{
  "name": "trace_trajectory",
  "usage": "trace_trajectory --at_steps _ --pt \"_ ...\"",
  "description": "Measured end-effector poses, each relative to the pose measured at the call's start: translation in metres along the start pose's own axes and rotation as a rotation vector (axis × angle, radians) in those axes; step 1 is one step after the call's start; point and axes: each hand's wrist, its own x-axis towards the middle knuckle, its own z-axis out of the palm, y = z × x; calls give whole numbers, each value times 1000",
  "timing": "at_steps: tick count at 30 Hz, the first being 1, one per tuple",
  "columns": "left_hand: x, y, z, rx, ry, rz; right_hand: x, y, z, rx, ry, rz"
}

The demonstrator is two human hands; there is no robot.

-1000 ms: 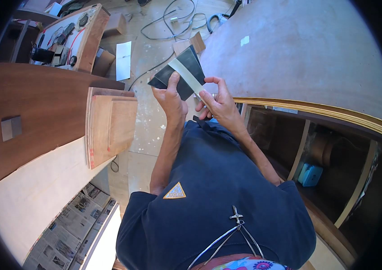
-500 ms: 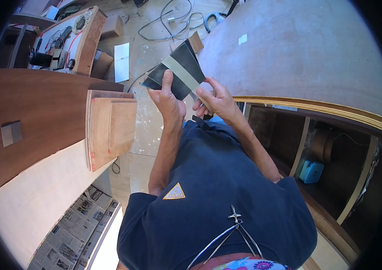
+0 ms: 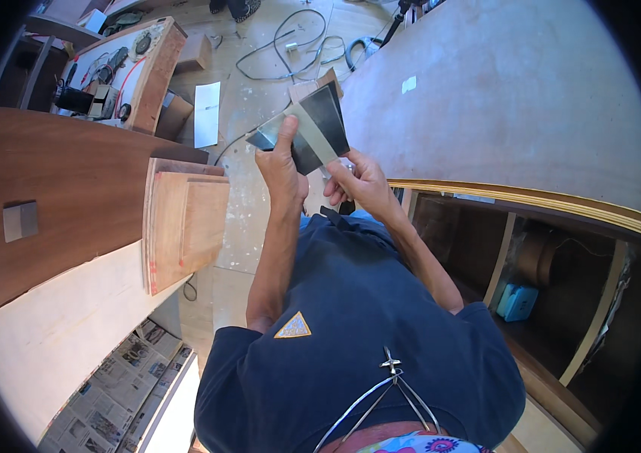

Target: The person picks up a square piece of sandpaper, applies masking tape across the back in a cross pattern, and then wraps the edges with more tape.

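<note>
A stack of dark, glossy flat pieces (image 3: pixel 329 111) is held up in front of my waist, fanned slightly at its far right edge. A pale strip (image 3: pixel 314 136) runs diagonally across its top face. My left hand (image 3: pixel 282 170) grips the stack from the left, thumb pressed on the upper face and fingers hidden underneath. At the lower right, my right hand (image 3: pixel 368 185) is closed at the end of the strip, with thumb and fingers pinched there. Whether the strip is stuck down or wrapped around cannot be made out.
To the right lies a large pale board (image 3: pixel 501 98) above open dark cabinet compartments holding a light-blue box (image 3: pixel 516 302). Plywood pieces (image 3: pixel 192 215) lean at my left beside a brown panel (image 3: pixel 86 174). Ahead, a coiled cable (image 3: pixel 290 75) and white sheet (image 3: pixel 206 113) lie on the floor.
The stack has tilted, so its dark face now catches more light. Both hands keep their hold. The whole view has shifted a little, and a foot shows more at the top.
</note>
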Motion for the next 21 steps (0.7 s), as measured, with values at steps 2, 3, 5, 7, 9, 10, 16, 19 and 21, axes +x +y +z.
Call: trace_trajectory --at_steps 2,3,5,7,9,10,16,19,21 --pt "7 -2 -4 -61 -3 -28 -1 4 -2 23 -97 -91" --pt "9 -2 -6 -92 -7 -67 -2 5 -2 36 -147 -134" --pt "11 -3 -10 -128 -4 -130 -5 2 -4 -87 -145 -171" --pt "16 -3 -6 -148 -17 -172 -6 -1 -8 -131 -158 -186" --pt "11 2 -6 -63 -57 -182 -8 5 -14 -93 -197 -168" --pt "8 6 -3 -27 -86 -184 -8 -5 -18 23 -337 -125" --pt "-13 12 -1 290 -315 -267 16 31 -39 679 -142 287" --pt "-23 7 -4 324 -353 -241 39 37 -37 459 -78 154" --pt "-22 7 -10 407 -361 -201 54 41 -44 399 -123 126"
